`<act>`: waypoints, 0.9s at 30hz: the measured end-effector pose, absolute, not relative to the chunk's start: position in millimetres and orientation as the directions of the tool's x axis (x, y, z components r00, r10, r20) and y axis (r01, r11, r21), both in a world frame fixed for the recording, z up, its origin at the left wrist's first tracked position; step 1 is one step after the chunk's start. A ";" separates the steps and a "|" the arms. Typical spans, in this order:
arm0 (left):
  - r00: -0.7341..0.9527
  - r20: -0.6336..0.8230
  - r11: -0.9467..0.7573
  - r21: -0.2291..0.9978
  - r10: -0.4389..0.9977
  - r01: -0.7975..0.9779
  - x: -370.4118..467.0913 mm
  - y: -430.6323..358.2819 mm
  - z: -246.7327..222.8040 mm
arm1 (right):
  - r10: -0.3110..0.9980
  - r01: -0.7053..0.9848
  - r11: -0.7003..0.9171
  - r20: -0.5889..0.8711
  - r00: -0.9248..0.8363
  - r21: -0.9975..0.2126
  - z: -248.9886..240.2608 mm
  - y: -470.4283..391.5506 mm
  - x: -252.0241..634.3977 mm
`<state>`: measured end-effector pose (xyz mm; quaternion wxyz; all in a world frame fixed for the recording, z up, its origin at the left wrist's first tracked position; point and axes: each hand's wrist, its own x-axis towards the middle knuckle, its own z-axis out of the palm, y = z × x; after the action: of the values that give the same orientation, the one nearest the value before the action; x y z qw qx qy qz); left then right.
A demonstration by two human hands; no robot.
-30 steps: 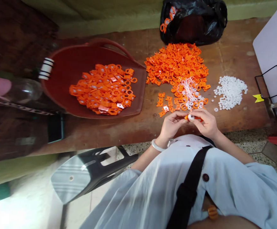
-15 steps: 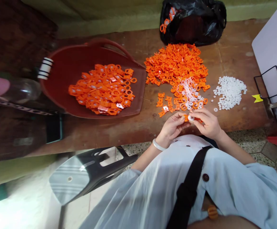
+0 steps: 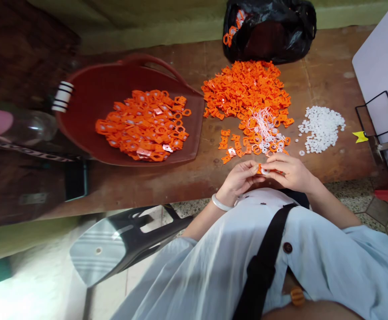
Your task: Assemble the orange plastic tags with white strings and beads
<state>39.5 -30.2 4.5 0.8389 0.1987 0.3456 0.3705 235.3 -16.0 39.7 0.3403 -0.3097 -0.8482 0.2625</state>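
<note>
Close to the table's front edge, my left hand (image 3: 242, 178) pinches an orange plastic piece (image 3: 259, 168) between thumb and fingers. Against it, my right hand (image 3: 288, 171) grips a small white plastic ring (image 3: 264, 170); the fingers partly cover both parts. Just beyond my hands lie loose orange pieces and a tangle of pale string (image 3: 263, 122) with white rings at its near end. Behind that rises a large heap of orange pieces (image 3: 247, 86). To the right is a pile of small white rings (image 3: 324, 129).
A dark red basket (image 3: 87, 98) holding many orange pieces (image 3: 143, 126) stands on the left. A black plastic bag (image 3: 274, 35) sits at the back. A phone (image 3: 76, 179) lies at left, a pale panel (image 3: 384, 66) stands at right, and a grey stool (image 3: 97, 249) is below the table.
My hands have turned the orange piece and white ring slightly, and my right fingers have closed further over the ring. The heaps around them look the same.
</note>
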 end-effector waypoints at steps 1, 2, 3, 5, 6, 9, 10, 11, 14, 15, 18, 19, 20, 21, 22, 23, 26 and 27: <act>0.490 -0.434 0.649 0.593 0.756 -0.476 39.4 -30.4 4.8 | 0.707 0.348 0.666 0.409 -0.577 -0.660 40.4 -16.2 235.5; 0.492 -0.436 0.652 0.594 0.753 -0.471 39.3 -30.7 5.1 | 0.711 0.351 0.660 0.402 -0.577 -0.664 41.2 -16.3 235.6; 0.494 -0.438 0.654 0.595 0.751 -0.467 39.3 -31.0 5.4 | 0.716 0.353 0.653 0.395 -0.576 -0.670 42.0 -16.5 235.6; 0.493 -0.439 0.654 0.597 0.752 -0.466 39.4 -31.9 6.5 | 0.727 0.360 0.637 0.377 -0.574 -0.682 43.9 -17.1 235.1; 0.492 -0.438 0.653 0.597 0.752 -0.466 39.6 -32.4 7.2 | 0.732 0.366 0.631 0.370 -0.572 -0.684 44.9 -17.7 234.7; 0.477 -0.441 0.645 0.599 0.760 -0.474 40.5 -33.5 10.6 | 0.751 0.393 0.619 0.365 -0.551 -0.680 48.0 -20.6 232.5; 0.471 -0.440 0.640 0.600 0.765 -0.480 40.8 -33.7 12.0 | 0.760 0.405 0.613 0.365 -0.538 -0.679 49.1 -21.8 231.6; 0.466 -0.438 0.636 0.601 0.769 -0.485 41.0 -33.7 13.4 | 0.771 0.418 0.603 0.363 -0.523 -0.680 50.0 -23.1 230.7; 0.458 -0.432 0.626 0.602 0.777 -0.496 41.2 -33.3 18.3 | 0.805 0.452 0.567 0.346 -0.482 -0.689 53.1 -26.3 228.7; 0.455 -0.431 0.624 0.603 0.779 -0.497 41.1 -33.2 19.9 | 0.811 0.454 0.559 0.343 -0.474 -0.693 54.3 -27.0 228.4; 0.448 -0.431 0.618 0.616 0.783 -0.488 41.5 -33.5 24.8 | 0.815 0.435 0.543 0.326 -0.478 -0.718 58.6 -27.8 228.9; 0.445 -0.429 0.614 0.625 0.786 -0.482 41.9 -34.0 26.3 | 0.818 0.430 0.534 0.316 -0.481 -0.728 60.1 -27.9 229.3; 0.438 -0.425 0.606 0.636 0.792 -0.477 42.6 -34.8 27.7 | 0.822 0.428 0.525 0.307 -0.480 -0.736 61.3 -27.9 229.6; 0.427 -0.420 0.594 0.651 0.801 -0.473 43.4 -35.7 28.9 | 0.828 0.431 0.514 0.297 -0.476 -0.741 62.3 -27.9 229.7; 0.409 -0.414 0.577 0.669 0.813 -0.469 44.5 -36.8 29.9 | 0.835 0.437 0.504 0.292 -0.466 -0.745 62.6 -27.9 229.7; 0.384 -0.405 0.553 0.691 0.830 -0.466 45.7 -37.9 30.6 | 0.844 0.443 0.493 0.288 -0.453 -0.749 62.3 -27.8 229.4; 0.296 -0.358 0.459 0.766 0.886 -0.450 49.6 -40.3 30.6 | 0.870 0.440 0.459 0.292 -0.397 -0.771 56.1 -27.5 227.9; 0.272 -0.343 0.434 0.785 0.899 -0.442 50.9 -40.5 29.8 | 0.879 0.432 0.448 0.296 -0.374 -0.783 52.2 -27.3 227.5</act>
<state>50.9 -40.5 29.8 0.7453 0.2842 0.4018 0.4498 227.5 -27.3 52.2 0.3626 -0.4259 -0.7697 0.3077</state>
